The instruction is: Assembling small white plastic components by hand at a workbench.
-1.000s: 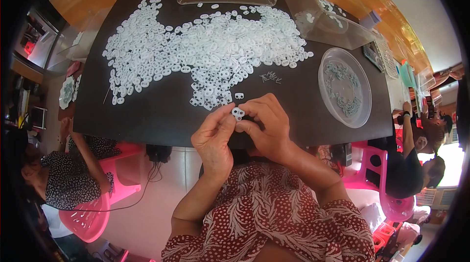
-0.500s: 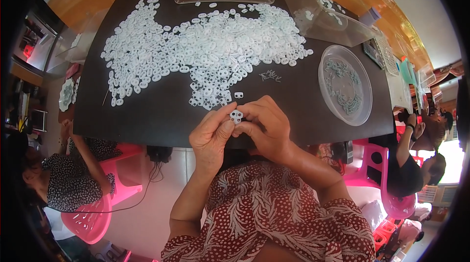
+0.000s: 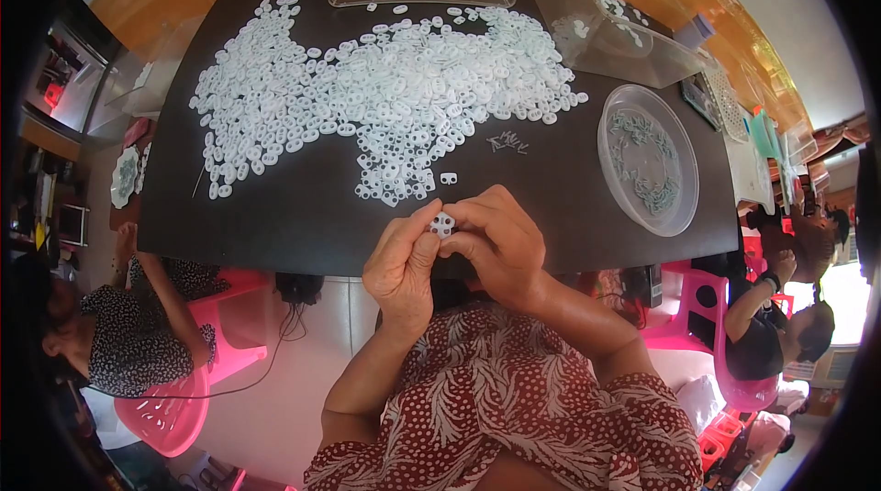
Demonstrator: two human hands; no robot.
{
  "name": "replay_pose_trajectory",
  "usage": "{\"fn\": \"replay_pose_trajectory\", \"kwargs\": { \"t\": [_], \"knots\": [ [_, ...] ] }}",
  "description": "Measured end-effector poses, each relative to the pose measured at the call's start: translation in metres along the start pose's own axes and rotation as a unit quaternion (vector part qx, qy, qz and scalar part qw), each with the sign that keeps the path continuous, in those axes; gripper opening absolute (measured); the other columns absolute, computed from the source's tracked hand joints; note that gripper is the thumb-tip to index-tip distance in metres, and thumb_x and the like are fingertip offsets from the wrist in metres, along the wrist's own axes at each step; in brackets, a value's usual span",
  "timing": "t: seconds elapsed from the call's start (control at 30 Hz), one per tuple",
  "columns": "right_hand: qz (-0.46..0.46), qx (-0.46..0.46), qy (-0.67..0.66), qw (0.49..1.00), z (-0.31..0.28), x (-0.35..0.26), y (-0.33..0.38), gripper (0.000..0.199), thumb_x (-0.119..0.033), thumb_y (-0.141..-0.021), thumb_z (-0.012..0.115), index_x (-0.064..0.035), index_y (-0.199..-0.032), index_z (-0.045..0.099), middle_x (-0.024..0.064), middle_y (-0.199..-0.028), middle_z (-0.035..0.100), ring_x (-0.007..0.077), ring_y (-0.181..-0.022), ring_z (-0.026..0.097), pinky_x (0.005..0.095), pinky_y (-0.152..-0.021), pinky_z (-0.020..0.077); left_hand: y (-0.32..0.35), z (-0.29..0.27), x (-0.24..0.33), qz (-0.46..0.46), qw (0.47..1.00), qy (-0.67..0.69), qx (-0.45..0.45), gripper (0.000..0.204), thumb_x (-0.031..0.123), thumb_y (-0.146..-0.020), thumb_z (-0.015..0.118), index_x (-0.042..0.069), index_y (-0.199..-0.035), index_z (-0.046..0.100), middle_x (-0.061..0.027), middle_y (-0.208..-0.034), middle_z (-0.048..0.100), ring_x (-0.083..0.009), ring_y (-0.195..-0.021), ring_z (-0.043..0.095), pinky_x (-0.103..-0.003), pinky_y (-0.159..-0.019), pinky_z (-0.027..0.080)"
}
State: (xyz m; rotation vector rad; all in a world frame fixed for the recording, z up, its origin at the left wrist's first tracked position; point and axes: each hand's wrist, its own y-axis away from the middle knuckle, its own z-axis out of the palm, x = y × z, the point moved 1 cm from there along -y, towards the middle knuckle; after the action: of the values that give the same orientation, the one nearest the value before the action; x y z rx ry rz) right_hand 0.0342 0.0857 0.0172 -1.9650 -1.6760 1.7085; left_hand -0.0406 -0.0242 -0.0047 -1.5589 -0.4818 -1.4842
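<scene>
Between my two hands, just above the near edge of the dark table, is a small white plastic piece (image 3: 442,224) with several dark holes. My left hand (image 3: 402,263) pinches it from the left with thumb and forefinger. From the right, the fingertips of my right hand (image 3: 500,243) grip the same piece. Whether it is one part or several pressed together I cannot tell. A lone white two-holed piece (image 3: 448,178) lies on the table just beyond my fingers. Behind it spreads a large heap of white oval pieces (image 3: 404,78), with smaller holed parts (image 3: 390,165) at its near end.
Small grey pins (image 3: 507,141) lie right of the heap. A round clear tub (image 3: 684,202) at the right holds more grey pieces. Clear plastic bins (image 3: 422,3) stand along the dark table's (image 3: 275,229) far side. People sit at left and right on pink chairs (image 3: 170,418).
The white piece has turned slightly between my fingers and dropped a little nearer. My left hand has shifted slightly to the right. A person at the right has moved an arm.
</scene>
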Motion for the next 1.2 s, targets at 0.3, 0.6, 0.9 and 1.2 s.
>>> {"fn": "replay_pose_trajectory", "kwargs": {
  "t": [0.3,0.6,0.9,1.2],
  "knots": [
    [-0.027,0.006,-0.001,1.000,0.002,0.000,0.000,0.032,0.007,-0.067,0.070,0.0027,-0.098,0.063,0.0076,-0.079,0.062,0.0204,-0.068,0.054,0.0299,-0.059,0.0459,0.007,0.005,-0.012,-0.011,0.997,0.068,0.041,0.021,0.008,-0.093,0.059,-0.002,-0.111,0.065,-0.0003,-0.083,0.055,-0.0068,-0.071,0.048,-0.020,-0.062,0.041],
    [-0.026,0.001,0.011,1.000,0.002,-0.001,0.000,0.033,0.005,-0.066,0.070,0.0021,-0.099,0.063,0.0088,-0.085,0.063,0.0219,-0.071,0.055,0.0310,-0.060,0.0468,0.006,0.006,-0.009,-0.002,0.997,0.063,0.046,0.020,0.007,-0.093,0.058,-0.002,-0.110,0.064,0.0013,-0.082,0.053,-0.0055,-0.071,0.046,-0.019,-0.063,0.040],
    [-0.047,-0.009,0.023,0.999,-0.001,-0.005,-0.004,0.035,0.004,-0.066,0.072,0.0041,-0.100,0.063,0.0121,-0.089,0.063,0.0244,-0.073,0.055,0.0317,-0.061,0.0475,0.005,0.004,0.000,-0.028,0.998,0.049,0.039,0.023,0.011,-0.094,0.058,-0.005,-0.110,0.062,-0.0005,-0.087,0.054,-0.0071,-0.077,0.049,-0.019,-0.069,0.041],
    [-0.066,0.019,0.009,0.998,0.004,-0.005,0.003,0.034,0.000,-0.068,0.074,0.0041,-0.100,0.063,0.0145,-0.089,0.064,0.0264,-0.072,0.058,0.0328,-0.060,0.0473,0.012,0.009,-0.007,0.029,0.995,0.075,0.057,0.025,0.015,-0.095,0.057,-0.005,-0.109,0.060,-0.0002,-0.087,0.051,-0.0066,-0.077,0.045,-0.020,-0.069,0.038]
  ]
}}
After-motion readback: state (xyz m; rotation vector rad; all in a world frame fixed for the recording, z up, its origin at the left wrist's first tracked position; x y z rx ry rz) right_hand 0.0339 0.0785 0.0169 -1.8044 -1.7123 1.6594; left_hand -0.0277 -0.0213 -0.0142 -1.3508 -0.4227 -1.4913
